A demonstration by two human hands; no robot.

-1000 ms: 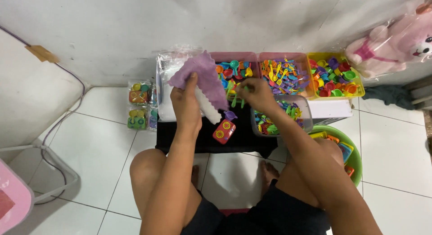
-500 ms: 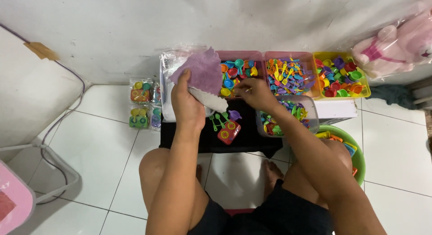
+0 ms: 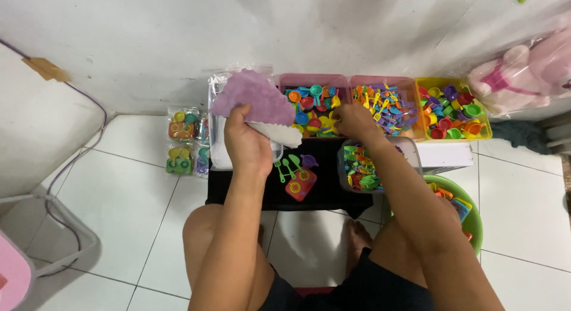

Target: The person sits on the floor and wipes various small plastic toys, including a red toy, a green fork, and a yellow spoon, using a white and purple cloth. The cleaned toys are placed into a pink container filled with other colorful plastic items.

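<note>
My left hand (image 3: 248,145) grips a crumpled purple cloth (image 3: 253,97) with a white piece hanging from it, held over a clear plastic box (image 3: 217,151). My right hand (image 3: 352,122) reaches to the edge of a pink bin (image 3: 312,79) full of small coloured toy dishes, its fingertips pinched on a yellow toy piece (image 3: 329,122). Below the hands, a red toy tray (image 3: 300,185) and small green toy cutlery (image 3: 286,167) lie on a low black surface (image 3: 324,198).
A second pink bin (image 3: 380,80) and a yellow bin (image 3: 453,82) of toy pieces line the wall. A clear tub (image 3: 411,149) and a green basin (image 3: 473,210) sit to the right. Bagged toys (image 3: 184,141) lie on the floor tiles; a pink plush (image 3: 523,73) lies at the far right.
Green toy cutlery now shows beside the red tray, where the left hand and cloth covered it before. My right hand has shifted slightly toward the pink bin's edge.
</note>
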